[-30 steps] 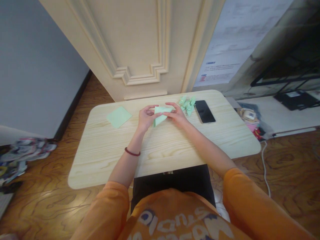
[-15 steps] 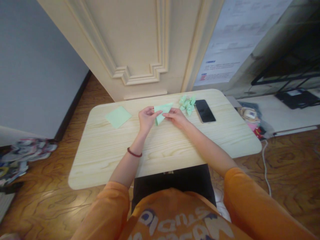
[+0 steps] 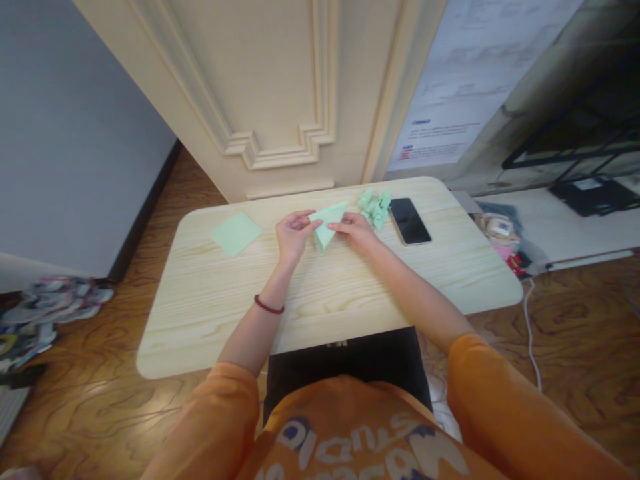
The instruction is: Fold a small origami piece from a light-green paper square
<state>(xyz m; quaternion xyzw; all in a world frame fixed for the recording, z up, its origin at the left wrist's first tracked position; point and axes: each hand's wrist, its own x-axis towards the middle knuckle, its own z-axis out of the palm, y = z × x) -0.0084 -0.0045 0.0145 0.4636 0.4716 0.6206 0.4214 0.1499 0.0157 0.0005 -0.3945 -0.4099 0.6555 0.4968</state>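
Observation:
A light green sheet of paper [image 3: 328, 225], folded into a triangle with one corner pointing down, is held between both hands above the table. My left hand [image 3: 294, 235] pinches its left side between thumb and fingers. On the right side, my right hand [image 3: 356, 231] grips the paper, thumb in front and fingers partly hidden behind it. A flat square of green paper [image 3: 237, 233] lies to the left of my left hand. Just beyond my right hand sits a small pile of folded green paper pieces [image 3: 375, 207].
A dark-screened phone [image 3: 410, 221] lies at the right of the pale wooden table [image 3: 210, 320]. Behind the table stands a cream panel [image 3: 280, 80]. Shoes [image 3: 60, 297] rest on the floor at left; a white cable [image 3: 532, 333] hangs at right.
The folded paper has turned slightly and shows more of a flat triangle, its lower point shifted a little right. Both hands keep their hold with small finger shifts.

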